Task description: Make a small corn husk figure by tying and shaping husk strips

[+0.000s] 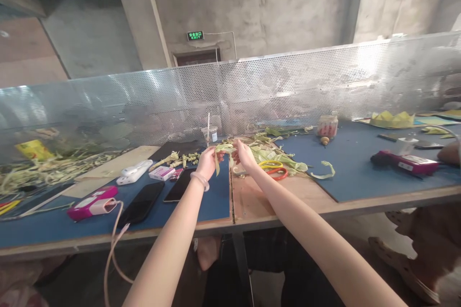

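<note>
My left hand [207,165], with a bracelet [200,181] at the wrist, and my right hand [245,155] are raised close together over the table. Between them stretches a pale green leaf strip [224,148], like a piece of husk, pinched by the fingers of both. One end of it hangs down beside my left fingers. Scissors with yellow and orange handles [279,175] lie just right of my right wrist. Behind and beside that hand spreads a heap of similar green leaf strips [288,160]. Small knotted green pieces [189,159] rest beyond my left hand.
Phones [143,202], a small box [162,173], a white device [135,171] and a magenta device with a cable [92,203] lie to the left. A plastic cup [210,133] stands near the perforated metal screen [252,96]. A jar [327,126] is at the right.
</note>
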The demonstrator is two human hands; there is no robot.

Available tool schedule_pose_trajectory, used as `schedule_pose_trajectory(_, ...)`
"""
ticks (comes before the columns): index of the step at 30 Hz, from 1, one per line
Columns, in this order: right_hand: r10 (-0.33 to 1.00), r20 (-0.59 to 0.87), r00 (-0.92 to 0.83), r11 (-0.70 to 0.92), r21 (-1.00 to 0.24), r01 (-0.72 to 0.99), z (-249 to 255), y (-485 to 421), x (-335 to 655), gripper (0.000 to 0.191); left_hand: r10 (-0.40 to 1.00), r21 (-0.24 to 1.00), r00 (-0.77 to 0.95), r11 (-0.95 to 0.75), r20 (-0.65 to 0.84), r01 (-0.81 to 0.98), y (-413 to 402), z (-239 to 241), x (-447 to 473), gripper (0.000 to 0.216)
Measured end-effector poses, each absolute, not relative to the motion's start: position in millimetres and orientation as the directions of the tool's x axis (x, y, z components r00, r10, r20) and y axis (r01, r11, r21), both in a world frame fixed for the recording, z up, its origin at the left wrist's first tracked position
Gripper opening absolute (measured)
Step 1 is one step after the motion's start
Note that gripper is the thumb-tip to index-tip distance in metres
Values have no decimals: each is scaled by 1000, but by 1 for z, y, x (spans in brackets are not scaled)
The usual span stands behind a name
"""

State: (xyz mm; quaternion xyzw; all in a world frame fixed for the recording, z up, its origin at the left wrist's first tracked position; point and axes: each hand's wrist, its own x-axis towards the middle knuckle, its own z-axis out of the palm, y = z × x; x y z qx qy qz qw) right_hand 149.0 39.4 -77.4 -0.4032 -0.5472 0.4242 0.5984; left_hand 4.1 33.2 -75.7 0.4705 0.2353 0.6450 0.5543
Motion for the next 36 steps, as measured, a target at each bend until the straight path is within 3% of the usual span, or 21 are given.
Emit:
schedule_pose_trajectory(3,953,275,-127,250,-951,-180,-77,36,146,55,933,821,54,-284,356,-496,34,-75,4,5)
schedule_pose_trajectory(10,846,402,-352,316,-908,-276,-82,32,148,29,913,804,82,-305,399,-511,32,-73,5,4)
schedule_pose_trajectory(22,852,428,-301,195,-793,-577,-81,39,152,24,936,827,119,-227,331,-515,32,-73,2,7)
schedule_pose_trajectory(31,863,438,-250,277,-826,-491,-86,45,153,29,928,837,122,-255,353,-485,29,-72,6,4)
schedule_pose_trajectory(36,871,447,-203,360,-863,-355,-89,50,152,21,927,864,7,-346,374,-366,36,-77,5,5)
